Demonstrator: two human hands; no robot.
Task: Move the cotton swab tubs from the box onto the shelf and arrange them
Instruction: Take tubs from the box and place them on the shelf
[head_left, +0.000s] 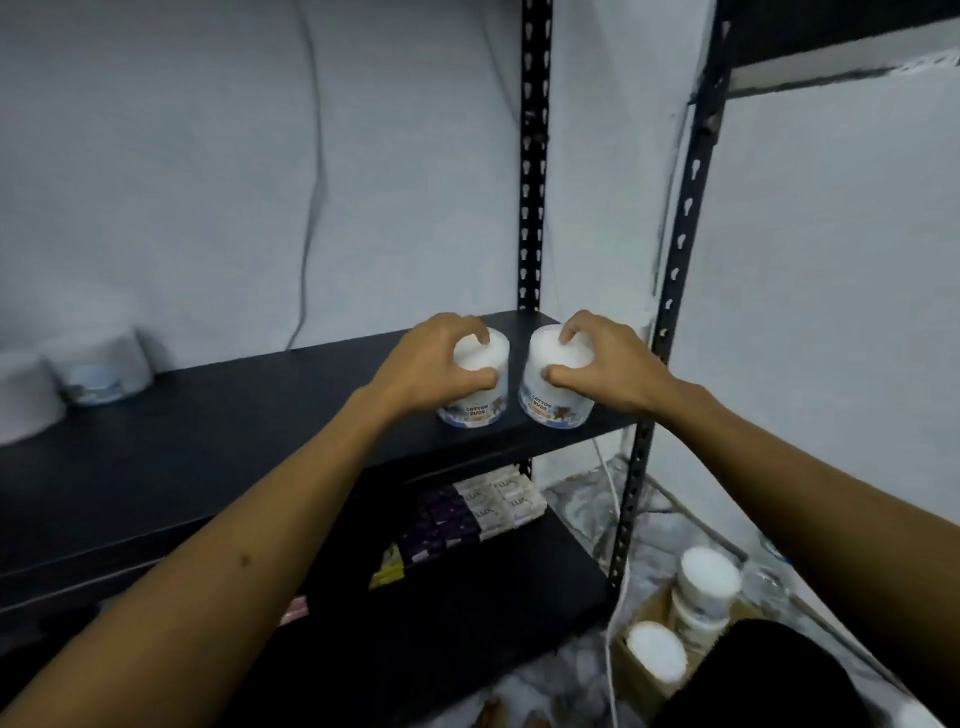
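Two white cotton swab tubs stand side by side near the right end of the black shelf (234, 415). My left hand (431, 364) grips the left tub (475, 410) from above by its lid. My right hand (605, 364) grips the right tub (553, 410) the same way. Both tubs rest upright on the shelf, a small gap between them. Two more tubs (101, 371) stand at the shelf's far left, blurred. On the floor at the lower right, a cardboard box (636, 670) holds several more tubs (709, 579).
Black perforated uprights (532, 156) frame the shelf at its right end. A lower shelf (467, 597) carries stacked soap boxes (498, 504) and small packets. A white cable (618, 597) hangs by the front post. A grey wall lies behind.
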